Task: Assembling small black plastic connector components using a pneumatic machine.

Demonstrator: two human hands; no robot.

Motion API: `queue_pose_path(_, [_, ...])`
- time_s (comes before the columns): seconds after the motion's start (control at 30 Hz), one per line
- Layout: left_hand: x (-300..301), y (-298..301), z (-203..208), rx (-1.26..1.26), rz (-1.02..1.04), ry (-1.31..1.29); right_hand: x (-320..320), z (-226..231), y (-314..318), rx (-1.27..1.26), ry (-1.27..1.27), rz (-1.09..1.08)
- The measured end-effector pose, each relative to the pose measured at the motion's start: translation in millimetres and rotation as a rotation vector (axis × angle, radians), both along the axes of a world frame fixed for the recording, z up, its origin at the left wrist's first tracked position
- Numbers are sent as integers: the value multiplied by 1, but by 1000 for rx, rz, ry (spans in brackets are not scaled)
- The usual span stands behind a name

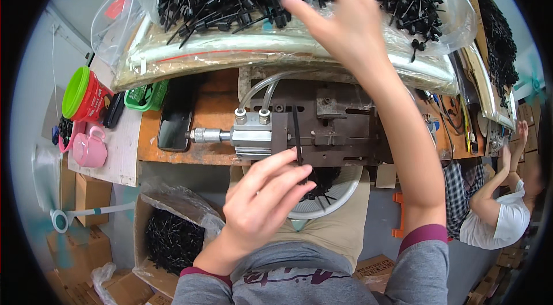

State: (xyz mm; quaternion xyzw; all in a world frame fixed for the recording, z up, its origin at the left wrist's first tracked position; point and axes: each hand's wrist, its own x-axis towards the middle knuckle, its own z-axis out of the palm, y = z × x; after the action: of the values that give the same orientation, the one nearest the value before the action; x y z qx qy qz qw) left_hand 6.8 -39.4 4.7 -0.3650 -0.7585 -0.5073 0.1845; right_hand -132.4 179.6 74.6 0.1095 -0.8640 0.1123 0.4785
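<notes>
My left hand [262, 198] pinches a thin black plastic rod [297, 126] that stands nearly upright in front of the machine. Beside it is a bench fixture made of a silver pneumatic cylinder [252, 137] with two clear hoses and a dark metal plate [351, 115]. My right hand [345, 17] is raised over a heap of black plastic parts with thin stems [230, 0], thumb and fingers apart and nothing seen between them. Below the left hand, a white round basket [345, 198] rests at my lap with more black parts in it, partly hidden by the fingers.
A phone [175, 120] lies left of the cylinder. Further left are a green-rimmed red tub [86, 95], a green basket [147, 95] and a pink mug [90, 148]. A carton of black parts [173, 239] stands at lower left. At right another person [495, 213] sits near cables.
</notes>
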Motion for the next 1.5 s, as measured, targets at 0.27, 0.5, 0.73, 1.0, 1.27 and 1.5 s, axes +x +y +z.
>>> queue_pose_path(0.27, [4,-6,-16,-52,-83,-12,-87,8,-34,3,-371,-328])
queue_pose_path(0.5, [6,-4,-23,-54,-159,1,-114,-6,-20,84,-263,-305])
queue_pose_path(0.73, [4,0,-26,-81,-183,17,-94,1,18,157,-386,-79])
queue_pose_path(1.0, [1,4,-31,-92,-184,-3,-69,0,62,306,-292,12])
queue_pose_path(1.27, [5,17,-32,-114,-172,-60,-26,18,105,308,-513,83])
queue_pose_path(1.5, [10,32,-38,-278,-60,36,11,20,108,340,-282,136])
